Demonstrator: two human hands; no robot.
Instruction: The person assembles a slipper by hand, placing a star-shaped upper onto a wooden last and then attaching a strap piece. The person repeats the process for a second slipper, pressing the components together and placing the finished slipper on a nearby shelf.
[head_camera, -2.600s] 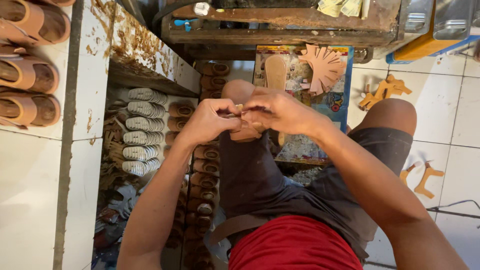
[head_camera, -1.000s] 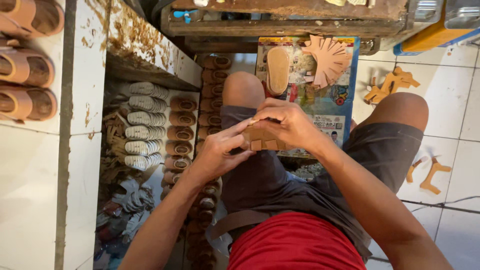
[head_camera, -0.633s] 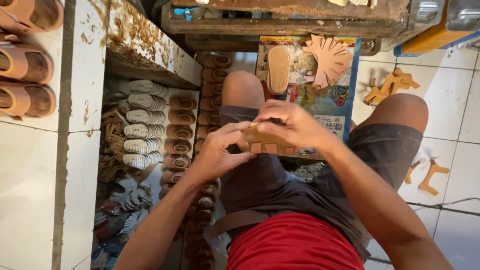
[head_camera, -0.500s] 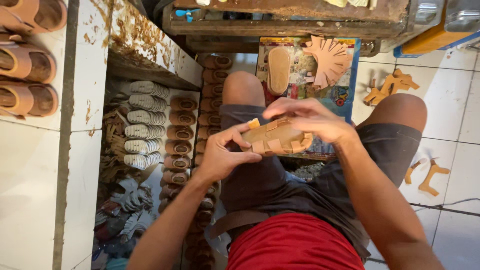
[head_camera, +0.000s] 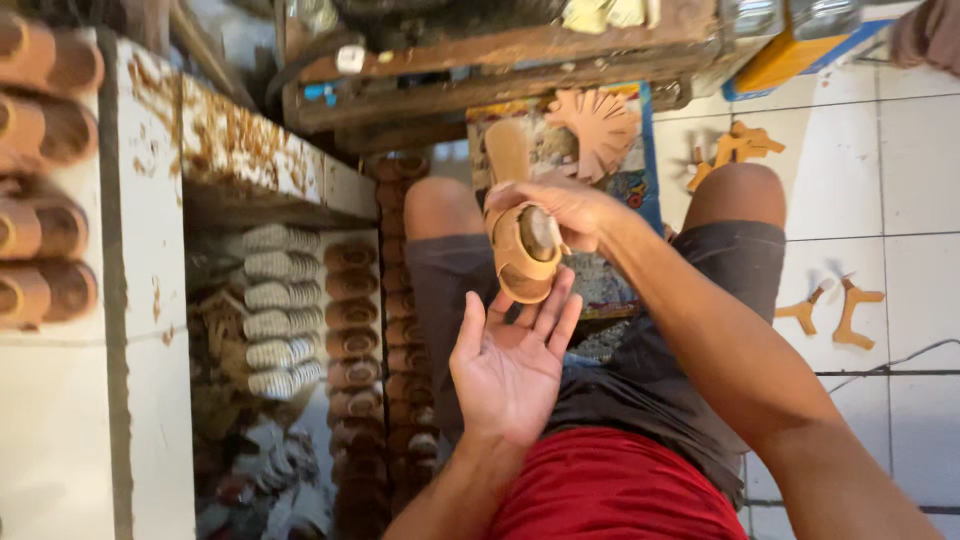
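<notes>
Tan leather makes up the small sandal (head_camera: 525, 252) that the right hand (head_camera: 570, 208) holds above the person's lap, fingers wrapped over its upper end, thumb side toward the strap. The sandal hangs with its long axis running roughly up and down in the view, toe end dropping toward the left hand (head_camera: 510, 365), and its looped straps bulge out to the left. The left hand lies open just below, palm up and fingers spread, its fingertips touching or nearly touching the sandal's lower edge; it grips nothing. So the sandal sits directly beyond the left palm, and the right hand alone carries it. The two hands are close together but not joined. On the floor ahead, a loose sole (head_camera: 507, 150) lies on a printed mat (head_camera: 620, 290) beside a fan of cut leather pieces (head_camera: 600, 125). To the left, rows of finished sandals (head_camera: 350, 330) fill a low shelf.
</notes>
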